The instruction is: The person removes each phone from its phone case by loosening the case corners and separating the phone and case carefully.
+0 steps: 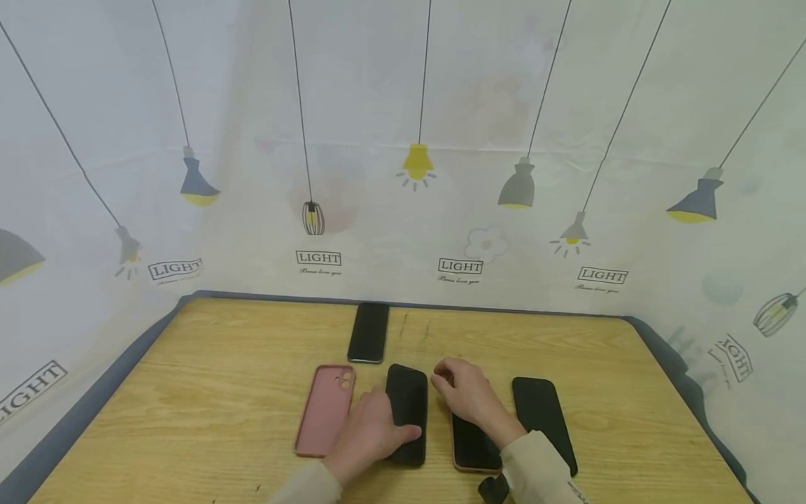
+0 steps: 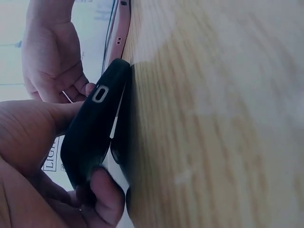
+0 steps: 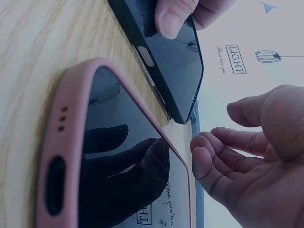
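One phone (tilted) in left grip

Free passage is offered by bare tabletop on both outer sides. Leftward, the left hand is hemmed by the pink case; the gap between gripped black phone and pink-edged phone is partly overhung by the right hand.

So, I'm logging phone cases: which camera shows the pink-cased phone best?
The right wrist view: the pink-cased phone fills the foreground, port opening and screen visible. The head view shows it from above, partly hidden by the right hand; the left wrist view catches only some pink edge at the top.
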`<action>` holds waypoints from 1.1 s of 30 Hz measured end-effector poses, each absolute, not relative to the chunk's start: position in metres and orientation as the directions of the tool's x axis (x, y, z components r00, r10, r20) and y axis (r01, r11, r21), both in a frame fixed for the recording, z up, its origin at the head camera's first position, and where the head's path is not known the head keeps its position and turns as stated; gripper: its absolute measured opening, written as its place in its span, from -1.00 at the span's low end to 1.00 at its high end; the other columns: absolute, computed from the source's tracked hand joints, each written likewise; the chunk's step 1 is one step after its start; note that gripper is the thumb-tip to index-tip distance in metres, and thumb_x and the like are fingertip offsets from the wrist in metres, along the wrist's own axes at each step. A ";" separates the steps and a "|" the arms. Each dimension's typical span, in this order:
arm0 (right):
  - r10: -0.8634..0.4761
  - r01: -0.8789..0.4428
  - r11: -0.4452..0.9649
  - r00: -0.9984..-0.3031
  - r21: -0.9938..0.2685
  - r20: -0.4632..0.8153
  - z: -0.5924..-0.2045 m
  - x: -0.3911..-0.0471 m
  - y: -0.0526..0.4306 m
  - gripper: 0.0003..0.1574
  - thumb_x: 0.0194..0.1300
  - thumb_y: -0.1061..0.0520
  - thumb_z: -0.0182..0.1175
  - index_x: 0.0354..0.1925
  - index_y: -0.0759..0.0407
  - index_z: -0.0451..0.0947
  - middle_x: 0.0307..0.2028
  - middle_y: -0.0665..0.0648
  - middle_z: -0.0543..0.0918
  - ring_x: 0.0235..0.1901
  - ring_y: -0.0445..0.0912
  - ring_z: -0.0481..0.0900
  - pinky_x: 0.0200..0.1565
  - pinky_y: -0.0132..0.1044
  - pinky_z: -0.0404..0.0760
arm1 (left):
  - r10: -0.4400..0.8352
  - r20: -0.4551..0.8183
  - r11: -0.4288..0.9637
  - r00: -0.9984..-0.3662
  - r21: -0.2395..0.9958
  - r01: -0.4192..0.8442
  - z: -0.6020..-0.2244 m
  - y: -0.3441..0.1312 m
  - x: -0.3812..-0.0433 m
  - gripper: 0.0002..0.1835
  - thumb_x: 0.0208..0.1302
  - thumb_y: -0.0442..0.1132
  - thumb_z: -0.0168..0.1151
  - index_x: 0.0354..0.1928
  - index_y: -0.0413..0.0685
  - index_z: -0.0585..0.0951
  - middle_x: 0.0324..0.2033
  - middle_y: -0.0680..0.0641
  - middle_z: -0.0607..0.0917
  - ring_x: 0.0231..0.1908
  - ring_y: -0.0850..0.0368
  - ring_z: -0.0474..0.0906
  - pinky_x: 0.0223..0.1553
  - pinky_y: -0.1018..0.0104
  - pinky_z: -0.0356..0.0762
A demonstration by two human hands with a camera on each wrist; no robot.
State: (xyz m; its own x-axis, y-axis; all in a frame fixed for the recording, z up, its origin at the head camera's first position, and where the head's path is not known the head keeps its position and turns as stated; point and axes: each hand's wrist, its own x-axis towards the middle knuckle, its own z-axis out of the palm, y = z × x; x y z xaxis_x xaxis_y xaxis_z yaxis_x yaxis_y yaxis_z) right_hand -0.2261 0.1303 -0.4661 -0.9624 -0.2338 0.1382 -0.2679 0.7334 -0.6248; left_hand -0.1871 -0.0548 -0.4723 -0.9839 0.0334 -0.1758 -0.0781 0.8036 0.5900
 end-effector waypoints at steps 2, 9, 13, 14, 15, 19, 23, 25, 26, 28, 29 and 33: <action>-0.237 -0.278 0.733 -0.960 -0.621 0.149 -0.466 -0.227 0.130 -0.86 0.45 0.21 0.25 -0.11 0.26 0.67 -0.26 0.06 0.70 -0.29 -0.09 0.59 -0.19 -0.10 0.63 | 0.033 -0.176 0.788 -0.984 0.610 -0.083 -0.472 -0.055 -0.187 0.01 0.05 0.06 0.63 0.31 -0.56 0.39 0.16 -0.46 0.58 0.15 -0.30 0.56 0.17 -0.20 0.55; -0.233 -0.272 0.723 -0.961 -0.635 0.147 -0.464 -0.227 0.129 -0.91 0.46 0.22 0.24 -0.15 0.20 0.67 -0.28 0.04 0.69 -0.30 -0.09 0.59 -0.21 -0.13 0.62 | 0.069 -0.173 0.678 -0.983 0.731 -0.081 -0.470 -0.059 -0.185 -0.23 0.40 -0.17 0.35 0.41 -0.56 0.24 0.24 -0.51 0.52 0.26 -0.33 0.50 0.24 -0.27 0.47; -0.237 -0.284 0.722 -0.958 -0.632 0.160 -0.464 -0.226 0.128 -0.89 0.48 0.23 0.21 -0.14 0.21 0.68 -0.28 0.05 0.69 -0.31 -0.11 0.57 -0.22 -0.13 0.61 | 0.089 -0.159 0.632 -0.983 0.772 -0.067 -0.468 -0.062 -0.182 -0.38 0.46 -0.23 0.27 0.37 -0.47 0.31 0.18 -0.44 0.58 0.21 -0.26 0.54 0.19 -0.25 0.51; -0.236 -0.286 0.721 -0.958 -0.631 0.164 -0.464 -0.226 0.128 -0.87 0.48 0.24 0.20 -0.12 0.22 0.68 -0.28 0.05 0.69 -0.31 -0.11 0.56 -0.22 -0.12 0.61 | 0.093 -0.154 0.625 -0.984 0.778 -0.063 -0.467 -0.063 -0.181 -0.41 0.46 -0.24 0.27 0.35 -0.45 0.32 0.15 -0.42 0.60 0.18 -0.25 0.56 0.16 -0.25 0.52; -0.239 -0.291 0.719 -0.956 -0.632 0.168 -0.464 -0.226 0.127 -0.85 0.49 0.24 0.19 -0.10 0.24 0.68 -0.29 0.05 0.68 -0.32 -0.11 0.56 -0.22 -0.12 0.60 | 0.094 -0.152 0.620 -0.984 0.782 -0.062 -0.467 -0.064 -0.180 -0.42 0.46 -0.24 0.27 0.35 -0.43 0.33 0.15 -0.41 0.60 0.17 -0.24 0.57 0.16 -0.25 0.53; -0.242 -0.294 0.699 -0.955 -0.652 0.171 -0.463 -0.227 0.124 -0.78 0.54 0.27 0.10 -0.03 0.31 0.67 -0.30 0.10 0.71 -0.36 -0.11 0.59 -0.25 -0.13 0.61 | 0.100 -0.144 0.593 -0.985 0.803 -0.058 -0.464 -0.070 -0.175 -0.42 0.47 -0.24 0.26 0.37 -0.41 0.32 0.19 -0.42 0.59 0.20 -0.29 0.55 0.17 -0.29 0.51; -0.248 -0.275 0.645 -0.958 -0.713 0.145 -0.460 -0.227 0.120 -0.72 0.57 0.31 0.01 0.03 0.37 0.64 -0.22 0.23 0.75 -0.34 -0.02 0.70 -0.33 -0.21 0.63 | 0.113 -0.124 0.564 -0.986 0.825 -0.039 -0.459 -0.076 -0.170 -0.47 0.49 -0.24 0.24 0.34 -0.39 0.34 0.15 -0.39 0.62 0.16 -0.26 0.59 0.13 -0.26 0.55; -0.251 -0.267 0.614 -0.958 -0.743 0.136 -0.459 -0.226 0.118 -0.71 0.58 0.32 -0.01 0.05 0.38 0.62 -0.20 0.26 0.75 -0.33 0.04 0.73 -0.39 -0.26 0.62 | 0.124 -0.111 0.549 -0.986 0.836 -0.025 -0.457 -0.078 -0.168 -0.52 0.49 -0.24 0.24 0.29 -0.36 0.37 0.07 -0.31 0.65 0.08 -0.17 0.62 0.07 -0.19 0.59; -0.254 -0.265 0.603 -0.958 -0.753 0.134 -0.458 -0.226 0.117 -0.70 0.59 0.32 -0.02 0.05 0.37 0.62 -0.21 0.26 0.75 -0.34 0.06 0.73 -0.41 -0.28 0.60 | 0.129 -0.103 0.543 -0.986 0.839 -0.017 -0.456 -0.080 -0.167 -0.54 0.49 -0.24 0.24 0.27 -0.35 0.39 0.04 -0.28 0.66 0.05 -0.13 0.62 0.03 -0.16 0.61; -0.259 -0.268 0.584 -0.956 -0.766 0.138 -0.456 -0.225 0.114 -0.70 0.60 0.32 -0.03 0.05 0.36 0.62 -0.26 0.24 0.74 -0.38 0.08 0.71 -0.47 -0.31 0.56 | 0.140 -0.096 0.526 -0.986 0.850 -0.008 -0.455 -0.082 -0.165 -0.59 0.48 -0.25 0.24 0.22 -0.31 0.41 -0.03 -0.20 0.66 -0.02 -0.05 0.61 -0.04 -0.08 0.63; -0.263 -0.274 0.579 -0.954 -0.768 0.143 -0.455 -0.224 0.113 -0.70 0.60 0.31 -0.04 0.06 0.35 0.62 -0.30 0.21 0.73 -0.41 0.09 0.70 -0.49 -0.31 0.54 | 0.146 -0.090 0.516 -0.985 0.856 -0.002 -0.455 -0.083 -0.164 -0.61 0.48 -0.25 0.24 0.20 -0.30 0.42 -0.05 -0.19 0.66 -0.04 -0.03 0.61 -0.06 -0.06 0.64; -0.278 -0.302 0.562 -0.946 -0.770 0.168 -0.451 -0.222 0.109 -0.68 0.61 0.31 -0.06 0.10 0.36 0.60 -0.45 0.18 0.67 -0.52 0.07 0.65 -0.55 -0.32 0.51 | 0.170 -0.071 0.476 -0.983 0.879 0.019 -0.453 -0.086 -0.162 -0.67 0.48 -0.28 0.24 0.14 -0.27 0.42 -0.09 -0.17 0.65 -0.08 -0.02 0.64 -0.12 0.00 0.67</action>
State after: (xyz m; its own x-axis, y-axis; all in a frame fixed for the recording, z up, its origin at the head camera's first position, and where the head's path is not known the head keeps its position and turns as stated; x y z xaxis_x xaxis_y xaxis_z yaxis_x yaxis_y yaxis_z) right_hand -0.2221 0.1093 -0.4506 -0.9458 -0.2781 0.1678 -0.3019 0.5618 -0.7703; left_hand -0.1616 -0.0860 -0.4525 -0.9830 0.1696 -0.0709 0.0188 0.4763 0.8791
